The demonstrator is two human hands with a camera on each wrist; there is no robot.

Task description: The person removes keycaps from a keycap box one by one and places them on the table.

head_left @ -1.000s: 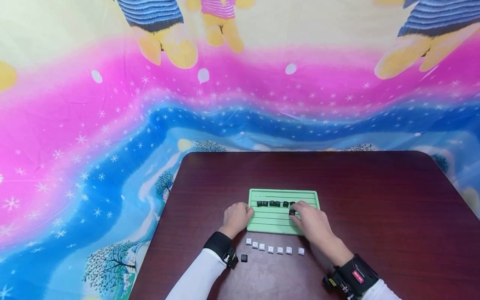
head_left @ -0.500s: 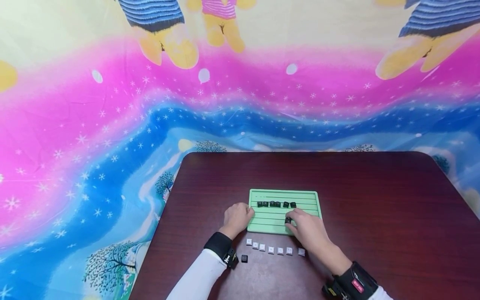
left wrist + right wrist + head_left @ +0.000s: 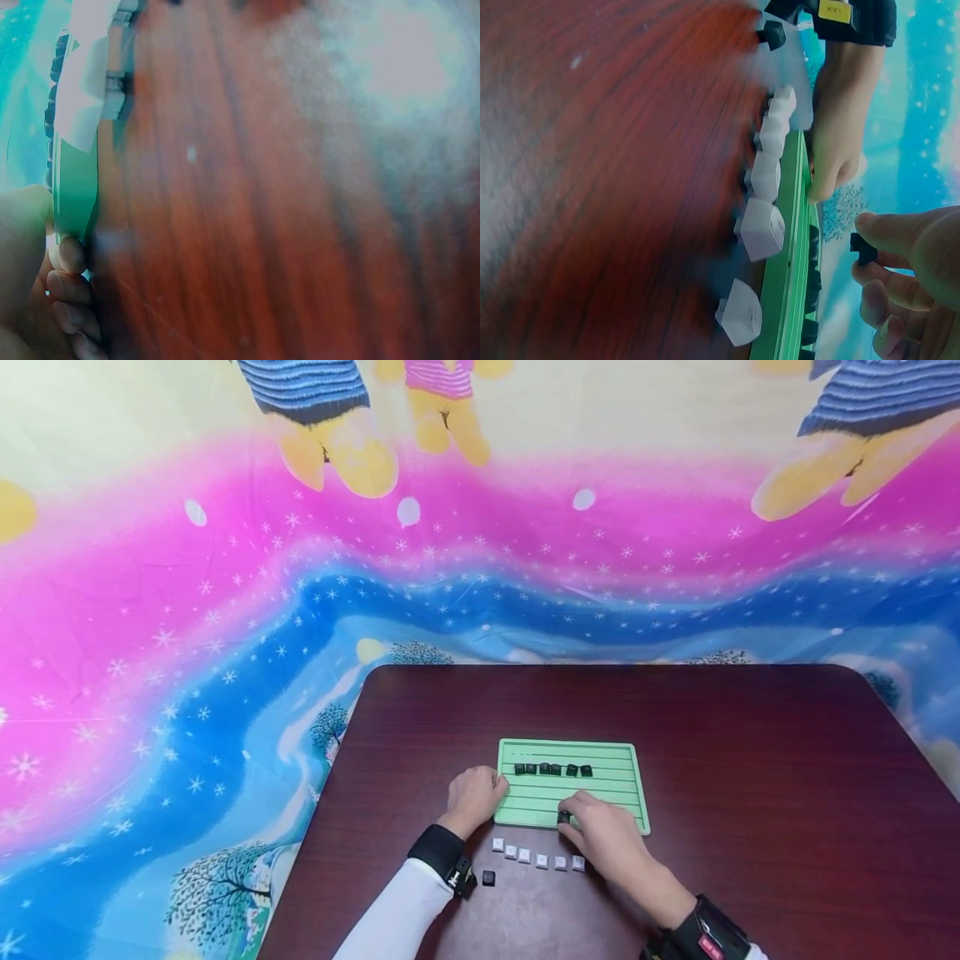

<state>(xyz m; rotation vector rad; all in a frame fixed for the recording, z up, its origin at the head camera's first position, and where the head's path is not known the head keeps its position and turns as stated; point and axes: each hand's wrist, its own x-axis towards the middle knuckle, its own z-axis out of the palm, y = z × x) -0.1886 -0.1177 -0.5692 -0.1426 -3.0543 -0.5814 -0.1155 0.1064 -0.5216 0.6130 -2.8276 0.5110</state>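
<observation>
My left hand [image 3: 472, 797] grips the left edge of a green ridged tray [image 3: 536, 810]; in the left wrist view the thumb lies over the rim and the fingers [image 3: 69, 285] curl at its corner. Between thumb and fingertips my right hand [image 3: 611, 835] pinches a black keycap [image 3: 564, 817], over the tray's near edge. That keycap [image 3: 864, 249] shows between the fingertips in the right wrist view. Several black keycaps [image 3: 545, 769] stand in a row across the tray's upper part, with a small gap in the row.
Several white keycaps [image 3: 542, 861] lie in a loose row on the dark wood table [image 3: 735, 760], in front of the tray. One black keycap [image 3: 489, 878] lies nearer me, beside my left wrist strap. A patterned cloth [image 3: 480, 585] hangs behind the table.
My right hand has moved left and towards me with the black keycap, from the row to the tray's near edge. It now covers the rightmost white keycap. My left hand stays put.
</observation>
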